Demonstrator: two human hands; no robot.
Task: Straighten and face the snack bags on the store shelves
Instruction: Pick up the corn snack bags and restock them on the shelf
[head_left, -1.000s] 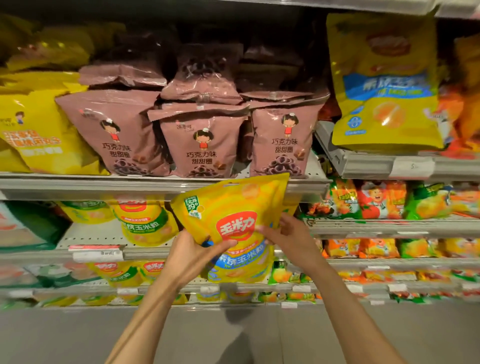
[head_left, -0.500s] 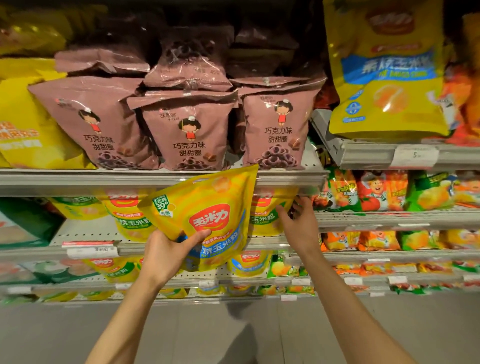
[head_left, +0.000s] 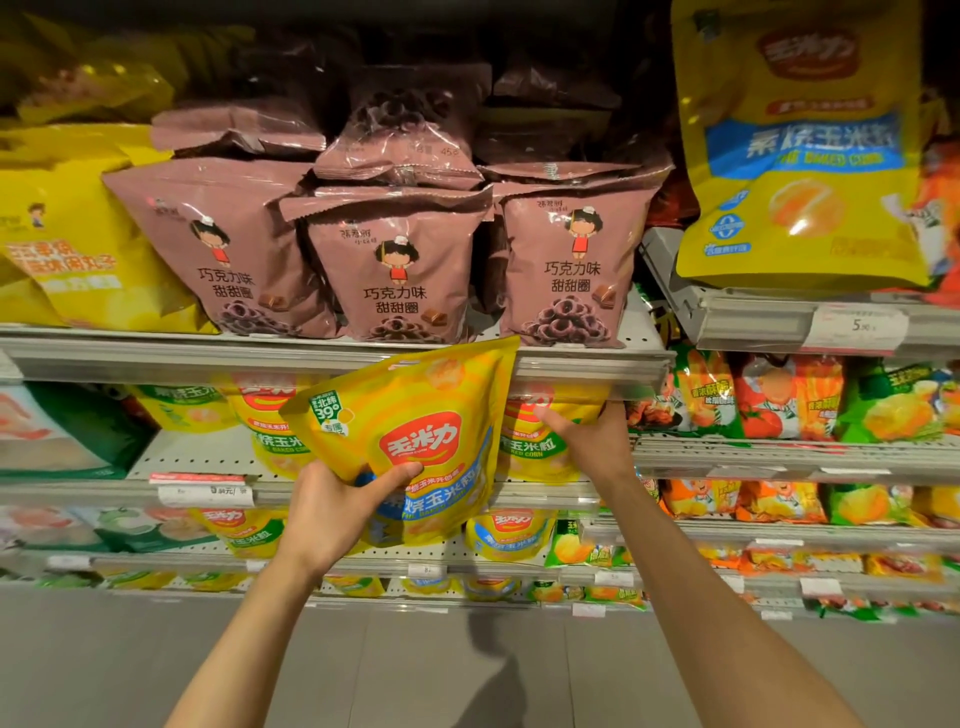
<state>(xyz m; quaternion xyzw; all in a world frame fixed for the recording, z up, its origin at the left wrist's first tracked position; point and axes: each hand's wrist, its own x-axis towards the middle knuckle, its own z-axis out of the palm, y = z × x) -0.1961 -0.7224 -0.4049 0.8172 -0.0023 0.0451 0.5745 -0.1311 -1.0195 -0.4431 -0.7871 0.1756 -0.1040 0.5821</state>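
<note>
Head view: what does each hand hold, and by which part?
Left hand grips the tilted yellow corn-snack bag by its lower left corner; right hand holds a shelved yellow bag's top.

Upper shelf (head_left: 332, 358), grey metal: three brown chocolate-ring bags (head_left: 395, 270) standing in a front row, more of the same stacked flat on top behind; a yellow bag (head_left: 88, 249) at the left end. Raised shelf (head_left: 753, 322) to the right, with price tag (head_left: 860, 326): one large yellow corn bag (head_left: 802, 156) standing upright. Second shelf (head_left: 197, 457), perforated white deck: yellow corn bags with green bands (head_left: 540, 441), a green bag (head_left: 78, 431) at left. Right bay shelf (head_left: 779, 452): orange and green snack bags (head_left: 789, 400) in a row. Lower shelves (head_left: 395, 561): further yellow, green and orange bags, blurred. Grey floor (head_left: 467, 670) below.
</note>
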